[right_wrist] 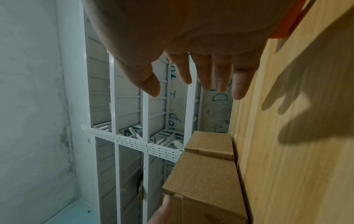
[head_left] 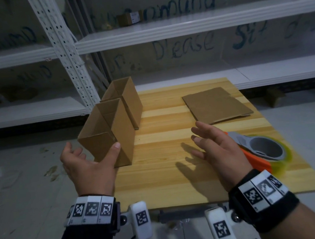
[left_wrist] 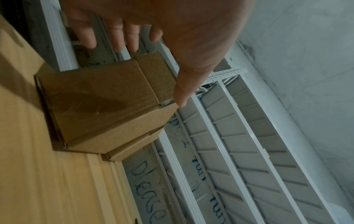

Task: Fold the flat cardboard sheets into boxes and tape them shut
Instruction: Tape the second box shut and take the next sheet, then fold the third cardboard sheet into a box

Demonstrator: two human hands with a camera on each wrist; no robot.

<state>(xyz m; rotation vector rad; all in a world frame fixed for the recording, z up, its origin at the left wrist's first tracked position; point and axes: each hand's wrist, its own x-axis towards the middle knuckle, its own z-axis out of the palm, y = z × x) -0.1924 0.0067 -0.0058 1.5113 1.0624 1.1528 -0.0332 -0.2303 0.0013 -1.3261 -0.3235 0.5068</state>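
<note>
**Second box set down, flat sheet waiting**

On the wooden table (head_left: 179, 176), two open-topped boxes stand at the left edge. The near box (head_left: 114, 132), likely light and easily dented, suits holding by its corners; the left hand (head_left: 87, 165) rests its thumb there, fingers loose. The flat sheet (head_left: 216, 104) lies far right, the right hand (head_left: 217, 147) spread empty

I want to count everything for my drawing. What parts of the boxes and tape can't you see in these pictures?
- Bottom of the near brown cardboard box: head view, its own walls hide it, so any tape there is unseen.
- Orange-and-grey tape dispenser: head view, the right hand covers its front end.
- Small brown box on the white shelf: blurred, label unreadable.
</note>
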